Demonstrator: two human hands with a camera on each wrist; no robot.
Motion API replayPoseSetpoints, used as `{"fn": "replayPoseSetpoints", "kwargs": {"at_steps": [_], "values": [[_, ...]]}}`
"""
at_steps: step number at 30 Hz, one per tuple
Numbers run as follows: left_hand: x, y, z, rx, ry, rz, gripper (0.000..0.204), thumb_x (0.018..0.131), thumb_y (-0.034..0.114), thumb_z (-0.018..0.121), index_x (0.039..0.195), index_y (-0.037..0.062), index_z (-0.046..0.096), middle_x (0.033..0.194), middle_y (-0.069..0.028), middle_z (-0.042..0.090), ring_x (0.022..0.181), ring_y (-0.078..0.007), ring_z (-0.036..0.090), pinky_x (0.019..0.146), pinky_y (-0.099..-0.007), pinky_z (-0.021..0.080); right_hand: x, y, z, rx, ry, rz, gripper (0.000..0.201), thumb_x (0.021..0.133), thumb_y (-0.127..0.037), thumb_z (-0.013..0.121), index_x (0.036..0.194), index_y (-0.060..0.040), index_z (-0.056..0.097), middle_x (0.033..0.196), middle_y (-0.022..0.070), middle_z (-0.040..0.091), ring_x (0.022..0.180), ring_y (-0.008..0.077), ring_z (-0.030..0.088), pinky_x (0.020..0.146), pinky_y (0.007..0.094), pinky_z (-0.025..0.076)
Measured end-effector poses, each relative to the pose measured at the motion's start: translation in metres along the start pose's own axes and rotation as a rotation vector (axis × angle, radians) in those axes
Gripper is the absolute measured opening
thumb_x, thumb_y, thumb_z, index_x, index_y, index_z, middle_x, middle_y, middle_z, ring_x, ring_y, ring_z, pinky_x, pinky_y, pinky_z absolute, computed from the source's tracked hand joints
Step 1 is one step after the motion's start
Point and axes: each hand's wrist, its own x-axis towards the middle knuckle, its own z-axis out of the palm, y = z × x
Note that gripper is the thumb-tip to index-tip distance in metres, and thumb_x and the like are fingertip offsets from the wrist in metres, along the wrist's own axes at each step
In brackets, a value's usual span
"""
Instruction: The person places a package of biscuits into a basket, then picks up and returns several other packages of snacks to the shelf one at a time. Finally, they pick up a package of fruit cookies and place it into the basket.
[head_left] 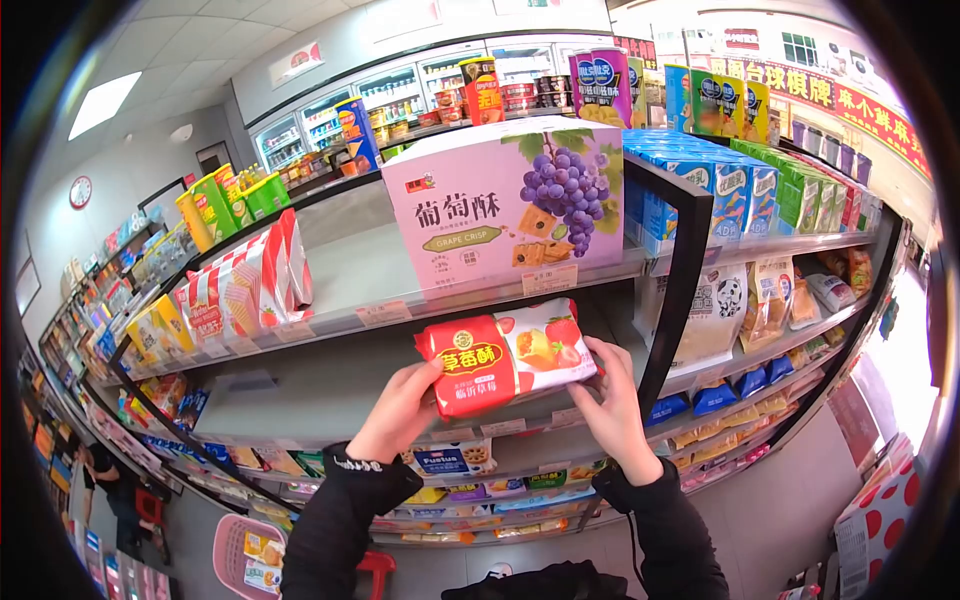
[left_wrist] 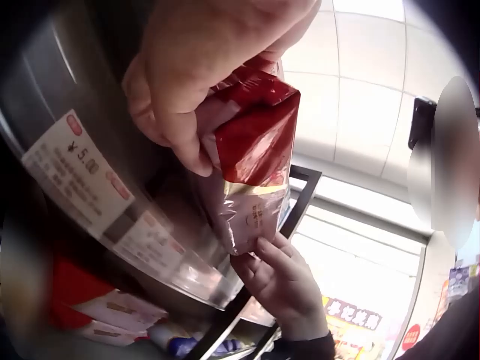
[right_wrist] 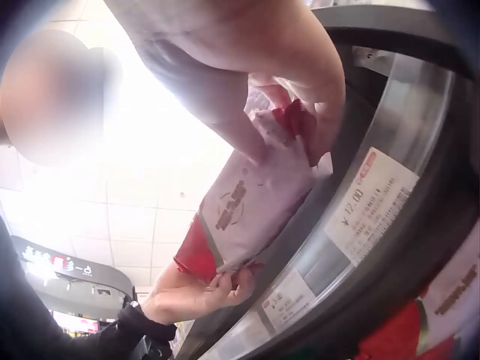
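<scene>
Both hands hold up a red and white packet of strawberry pastries (head_left: 505, 358) in front of the shelf unit, its printed front facing the head camera. The left hand (head_left: 396, 408) grips the packet's red end, thumb on the front. At the white end, the right hand (head_left: 612, 410) pinches the wrapper between thumb and fingers. In the left wrist view the glossy red wrapper (left_wrist: 259, 135) bulges below the left fingers. The right wrist view shows the packet's pale side (right_wrist: 251, 206) spanning between the two hands.
A large purple grape crisp box (head_left: 505, 205) stands on the upper shelf, with red-striped wafer bags (head_left: 250, 285) to its left. Blue milk cartons (head_left: 700, 185) are at right, beyond a black shelf frame (head_left: 680, 270). A pink basket (head_left: 232, 555) holding packets sits on the floor.
</scene>
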Motion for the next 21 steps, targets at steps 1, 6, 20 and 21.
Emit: {"fn": "replayPoseSetpoints", "kwargs": {"at_steps": [1, 6, 20, 21], "values": [[0.005, 0.003, -0.002, 0.001, -0.004, 0.0, 0.036, 0.09, 0.021, 0.045, 0.114, -0.0055, 0.041, 0.108, -0.0117, 0.054, 0.094, -0.0158, 0.054, 0.083, -0.0308, 0.044, 0.002, 0.001, 0.0, -0.002, 0.003, -0.001, 0.053, 0.071, 0.007, 0.058, 0.119, -0.0021, 0.04, 0.108, 0.0117, 0.044, 0.106, 0.0204, 0.048, 0.085, 0.028, 0.044], [0.022, 0.016, -0.004, 0.213, 0.03, -0.131, 0.04, 0.09, 0.025, 0.046, 0.116, -0.0042, 0.04, 0.107, -0.0106, 0.054, 0.094, -0.0169, 0.055, 0.081, -0.0313, 0.045, 0.011, 0.007, 0.002, -0.243, 0.018, 0.012, 0.047, 0.069, 0.003, 0.061, 0.113, -0.002, 0.043, 0.101, 0.0149, 0.05, 0.1, 0.0286, 0.05, 0.082, 0.0326, 0.043], [0.067, 0.022, -0.006, 0.539, -0.13, -0.343, 0.038, 0.085, 0.013, 0.049, 0.116, -0.0064, 0.039, 0.108, -0.0137, 0.051, 0.094, -0.0188, 0.055, 0.08, -0.0331, 0.048, 0.009, 0.002, 0.004, -0.713, 0.024, -0.095, 0.049, 0.069, -0.003, 0.061, 0.113, -0.0004, 0.042, 0.103, 0.0162, 0.05, 0.098, 0.0342, 0.046, 0.084, 0.0406, 0.037], [0.069, 0.023, -0.002, 0.477, -0.141, -0.303, 0.04, 0.085, 0.012, 0.049, 0.119, -0.0053, 0.036, 0.112, -0.0133, 0.048, 0.099, -0.0185, 0.052, 0.083, -0.0333, 0.047, 0.009, 0.003, 0.004, -0.697, 0.016, -0.073, 0.049, 0.07, -0.003, 0.06, 0.114, -0.0004, 0.041, 0.105, 0.0167, 0.049, 0.098, 0.0344, 0.046, 0.084, 0.041, 0.037]]}}
